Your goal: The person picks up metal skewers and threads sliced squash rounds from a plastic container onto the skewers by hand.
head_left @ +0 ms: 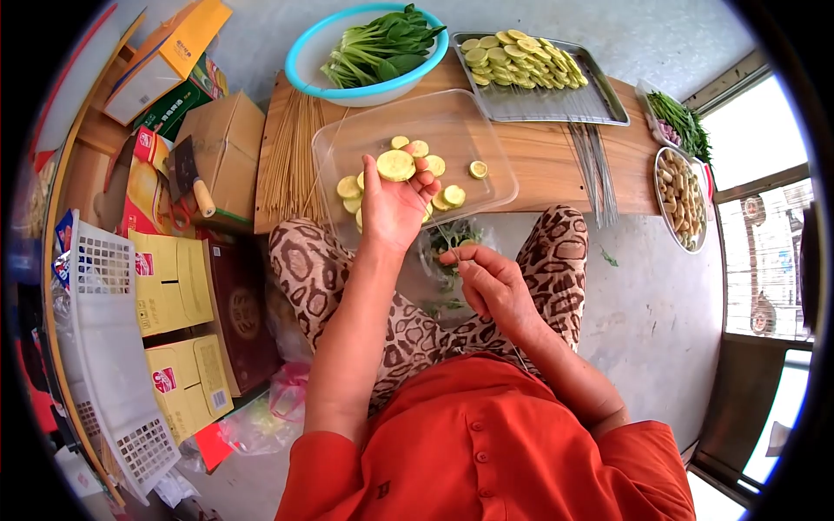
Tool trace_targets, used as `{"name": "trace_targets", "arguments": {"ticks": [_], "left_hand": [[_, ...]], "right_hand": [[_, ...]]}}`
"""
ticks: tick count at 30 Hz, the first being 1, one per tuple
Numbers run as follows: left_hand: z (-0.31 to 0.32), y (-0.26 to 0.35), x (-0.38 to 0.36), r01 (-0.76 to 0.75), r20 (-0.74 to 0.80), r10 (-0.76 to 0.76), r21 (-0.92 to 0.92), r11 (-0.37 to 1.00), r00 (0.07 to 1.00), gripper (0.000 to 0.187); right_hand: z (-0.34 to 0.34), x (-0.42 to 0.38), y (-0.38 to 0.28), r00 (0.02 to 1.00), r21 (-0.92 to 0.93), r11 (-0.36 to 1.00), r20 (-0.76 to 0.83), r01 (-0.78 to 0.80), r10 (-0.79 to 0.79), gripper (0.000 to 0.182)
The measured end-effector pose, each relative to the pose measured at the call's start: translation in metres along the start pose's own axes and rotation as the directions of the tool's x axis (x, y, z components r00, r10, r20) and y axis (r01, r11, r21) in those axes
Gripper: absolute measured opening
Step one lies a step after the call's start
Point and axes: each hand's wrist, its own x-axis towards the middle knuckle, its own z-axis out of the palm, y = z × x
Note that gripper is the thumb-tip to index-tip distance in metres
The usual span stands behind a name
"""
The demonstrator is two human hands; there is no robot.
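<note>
My left hand (393, 204) is raised palm up over a clear plastic tray (499, 187), its fingers closed around a round, pale zucchini slice (396, 166). More zucchini slices (350, 187) lie in the tray, with one (478, 169) apart at its right side. Below and to the right, my right hand (492, 282) pinches a thin metal skewer (449, 242) whose upper end points toward the left hand. Whether the tip touches the held slice cannot be made out.
A blue-rimmed basin (300, 43) of leafy greens and a metal tray (615, 108) of skewered slices stand behind. Bamboo skewers (295, 156) lie left, metal skewers (593, 174) right, beside a plate of tan pieces (682, 195). A knife (193, 178) rests by the boxes at left.
</note>
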Motion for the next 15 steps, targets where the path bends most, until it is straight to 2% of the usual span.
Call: {"name": "trace_targets", "arguments": {"ticks": [15], "left_hand": [[-0.0013,-0.0047,0.0011,-0.002,0.000,0.002,-0.025,1.000,1.000,0.059]], "right_hand": [[-0.0014,-0.0001,0.0050,1.000,0.014,1.000,-0.002,0.007,-0.007,0.025]]}}
